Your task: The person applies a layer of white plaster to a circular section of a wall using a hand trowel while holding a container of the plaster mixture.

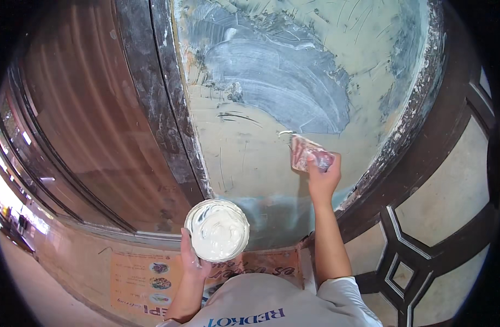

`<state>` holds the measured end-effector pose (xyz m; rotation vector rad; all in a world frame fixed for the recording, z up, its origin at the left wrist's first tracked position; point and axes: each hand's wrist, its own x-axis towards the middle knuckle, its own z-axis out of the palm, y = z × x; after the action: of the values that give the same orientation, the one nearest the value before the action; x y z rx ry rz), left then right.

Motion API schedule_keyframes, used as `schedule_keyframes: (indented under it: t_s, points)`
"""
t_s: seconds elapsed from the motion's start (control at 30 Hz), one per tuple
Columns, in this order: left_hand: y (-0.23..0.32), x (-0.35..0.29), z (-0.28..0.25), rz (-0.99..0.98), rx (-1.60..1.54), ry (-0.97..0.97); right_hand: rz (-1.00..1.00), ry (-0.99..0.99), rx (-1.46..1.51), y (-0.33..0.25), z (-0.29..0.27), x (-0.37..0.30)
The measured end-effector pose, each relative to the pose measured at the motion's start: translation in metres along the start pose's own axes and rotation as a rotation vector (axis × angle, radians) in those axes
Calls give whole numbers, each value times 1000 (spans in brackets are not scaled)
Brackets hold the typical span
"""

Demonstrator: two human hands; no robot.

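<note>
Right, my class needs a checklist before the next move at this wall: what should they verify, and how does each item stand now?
1. Bowl held: ok, the left grip has the bowl, thumb at its left side.
2. Paste available: ok, white paste lies in the bowl.
3. Spreader held: ok, the right grip holds the flat spreader by its thick end.
4. Spreader touching the wall: cannot tell; a pale smear shows by its upper corner, but this view does not settle contact.
5. Wall surface even: not ok, a grey patch stands out and dark scratches show.
</note>
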<state>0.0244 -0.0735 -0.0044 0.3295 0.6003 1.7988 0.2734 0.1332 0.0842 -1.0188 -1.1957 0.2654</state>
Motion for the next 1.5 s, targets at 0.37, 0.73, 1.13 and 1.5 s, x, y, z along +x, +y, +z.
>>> schedule_keyframes:
  t_s: [0.37, 0.73, 1.13, 1.5]
  points:
    - [-3, 3, 5, 9, -5, -29, 2, 78, -3, 8, -2, 9]
    - [-6, 7, 4, -32, -20, -69, -65, -175, -84, 2, 17, 10]
    - [-8, 3, 10, -42, 37, -44, -85, -211, -64, 0, 22, -2]
    - [-15, 4, 8, -71, 29, -17, 16, -124, 168, 30, -4, -9]
